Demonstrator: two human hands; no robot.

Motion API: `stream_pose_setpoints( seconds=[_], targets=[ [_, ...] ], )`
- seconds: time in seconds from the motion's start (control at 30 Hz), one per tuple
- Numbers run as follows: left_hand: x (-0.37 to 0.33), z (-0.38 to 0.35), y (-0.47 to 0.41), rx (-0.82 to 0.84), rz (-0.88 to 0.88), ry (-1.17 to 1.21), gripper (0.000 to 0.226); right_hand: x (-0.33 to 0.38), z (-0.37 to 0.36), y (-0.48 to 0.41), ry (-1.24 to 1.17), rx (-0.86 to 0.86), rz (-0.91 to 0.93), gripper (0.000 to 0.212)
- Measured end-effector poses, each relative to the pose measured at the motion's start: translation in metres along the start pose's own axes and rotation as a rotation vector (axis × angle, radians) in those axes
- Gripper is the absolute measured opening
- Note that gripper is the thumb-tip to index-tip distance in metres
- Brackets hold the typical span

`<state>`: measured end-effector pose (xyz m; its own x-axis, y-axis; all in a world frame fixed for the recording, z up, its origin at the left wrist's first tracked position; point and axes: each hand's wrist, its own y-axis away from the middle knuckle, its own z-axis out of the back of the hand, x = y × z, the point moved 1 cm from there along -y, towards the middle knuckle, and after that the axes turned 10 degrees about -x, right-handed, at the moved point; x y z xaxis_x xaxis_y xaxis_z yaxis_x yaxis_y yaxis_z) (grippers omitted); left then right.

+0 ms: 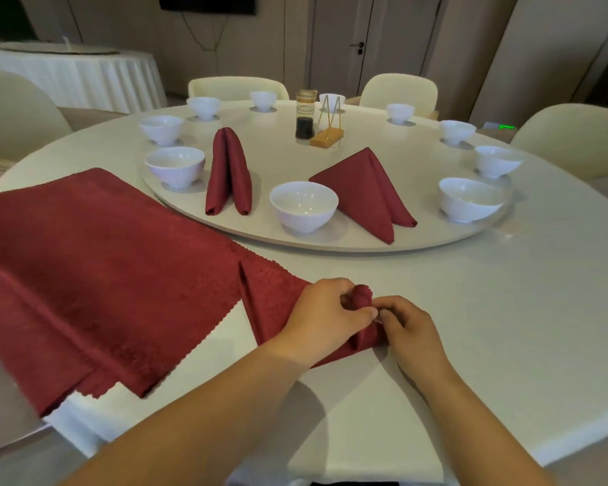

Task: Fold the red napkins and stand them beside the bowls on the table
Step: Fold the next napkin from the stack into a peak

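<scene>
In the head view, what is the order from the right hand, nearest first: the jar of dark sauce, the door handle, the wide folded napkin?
1. wide folded napkin, on the turntable, just ahead of the right hand.
2. jar of dark sauce, near the turntable's middle.
3. door handle, in the background, far behind the table.

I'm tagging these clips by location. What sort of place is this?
Most likely a restaurant's private dining room: a round table with a turntable ringed by white bowls, and a second clothed table behind.
</scene>
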<state>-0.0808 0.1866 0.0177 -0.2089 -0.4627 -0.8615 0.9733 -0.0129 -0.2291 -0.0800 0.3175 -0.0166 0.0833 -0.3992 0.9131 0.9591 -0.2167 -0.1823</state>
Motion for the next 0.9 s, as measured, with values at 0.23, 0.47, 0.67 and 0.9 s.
stream_pose_setpoints(
  seconds=[0.23,0.47,0.67,0.9],
  targets=[
    [0.015,-0.014,0.003,0.051,-0.013,-0.070,0.014,0.005,0.005,0.003,-0.223,-0.060,-0.111,0.032],
    [0.015,-0.002,0.006,0.101,-0.208,-0.254,0.022,0.001,0.001,0.003,-0.099,-0.047,-0.012,0.023],
    [0.036,0.044,-0.014,0.002,-0.311,-0.551,0.035,0.000,0.006,0.001,-0.211,-0.072,-0.031,0.031],
    [0.068,0.048,-0.020,0.130,-0.124,-0.588,0.053,0.001,0.029,0.000,-0.013,0.315,0.061,0.051]
  ],
)
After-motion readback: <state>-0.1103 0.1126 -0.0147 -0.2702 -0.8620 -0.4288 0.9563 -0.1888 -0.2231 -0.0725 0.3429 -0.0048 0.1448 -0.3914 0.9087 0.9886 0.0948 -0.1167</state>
